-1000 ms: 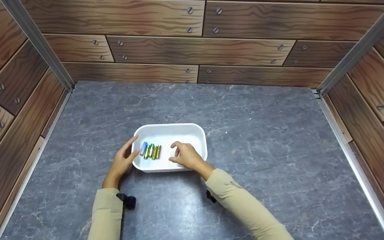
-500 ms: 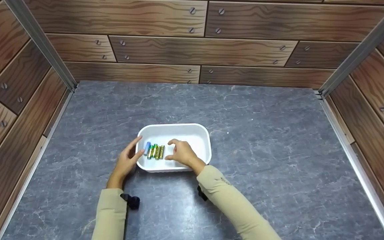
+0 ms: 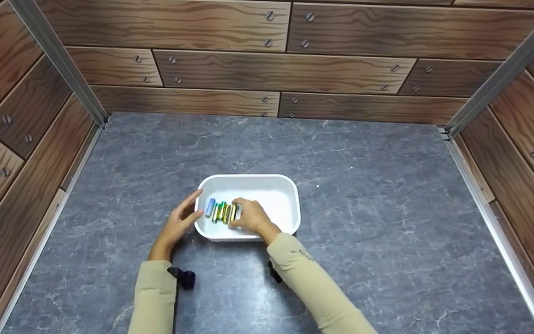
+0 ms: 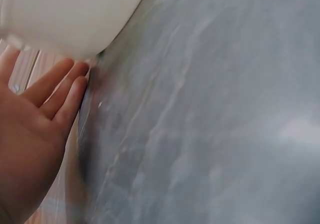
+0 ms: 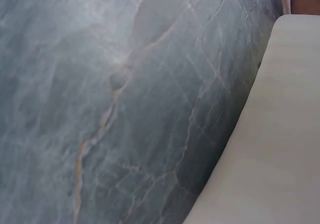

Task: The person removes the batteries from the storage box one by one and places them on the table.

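Tray (image 3: pixel 274 199) on tabletop (image 3: pixel 378 208), batteries (image 3: pixel 222 211) in row in its left half, left grip (image 3: pixel 180 222) at tray's left end, right grip (image 3: pixel 254 217) around rightmost battery (image 3: pixel 233 213), wall (image 3: pixel 220 69) behind.

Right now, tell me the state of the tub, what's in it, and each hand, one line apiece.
White tub: upright, open-topped, on the table.
Blue cylinder: lying in the tub, at the row's left end.
Green and gold cylinders: lying side by side in the tub.
Left hand: thumb spread from fingers, at the tub's left end.
Right hand: curved, at the row's right end; grip unclear.
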`<state>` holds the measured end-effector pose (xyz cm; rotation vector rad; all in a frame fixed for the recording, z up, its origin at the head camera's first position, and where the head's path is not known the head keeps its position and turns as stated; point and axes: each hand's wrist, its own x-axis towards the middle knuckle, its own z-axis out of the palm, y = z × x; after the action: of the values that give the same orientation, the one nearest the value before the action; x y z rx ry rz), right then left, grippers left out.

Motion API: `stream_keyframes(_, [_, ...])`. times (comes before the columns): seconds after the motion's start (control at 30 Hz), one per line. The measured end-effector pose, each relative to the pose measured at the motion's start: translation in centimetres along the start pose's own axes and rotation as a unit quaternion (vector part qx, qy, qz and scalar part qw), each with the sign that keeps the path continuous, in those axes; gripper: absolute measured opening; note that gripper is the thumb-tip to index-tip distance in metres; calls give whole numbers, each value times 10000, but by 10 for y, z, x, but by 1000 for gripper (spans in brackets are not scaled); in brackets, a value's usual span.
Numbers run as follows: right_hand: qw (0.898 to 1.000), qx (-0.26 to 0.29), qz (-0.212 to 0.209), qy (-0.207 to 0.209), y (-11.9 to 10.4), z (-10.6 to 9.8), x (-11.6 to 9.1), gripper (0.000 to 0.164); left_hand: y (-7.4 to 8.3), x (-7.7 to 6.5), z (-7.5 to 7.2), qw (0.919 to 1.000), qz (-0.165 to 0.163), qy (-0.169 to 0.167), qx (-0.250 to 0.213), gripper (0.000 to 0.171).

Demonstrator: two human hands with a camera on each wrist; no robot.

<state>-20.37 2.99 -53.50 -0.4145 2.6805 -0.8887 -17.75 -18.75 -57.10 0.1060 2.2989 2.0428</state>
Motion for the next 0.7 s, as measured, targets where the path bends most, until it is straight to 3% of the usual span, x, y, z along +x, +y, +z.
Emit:
stream_keyframes(0.23, [9998,129,149,-9,1,1,1,61,0,0,-5,9996,-88,-277,-63,58])
stream_keyframes(0.7, [9999,-62,121,-83,1,-3,3,56,0,0,-4,9994,-278,-220,-31,57])
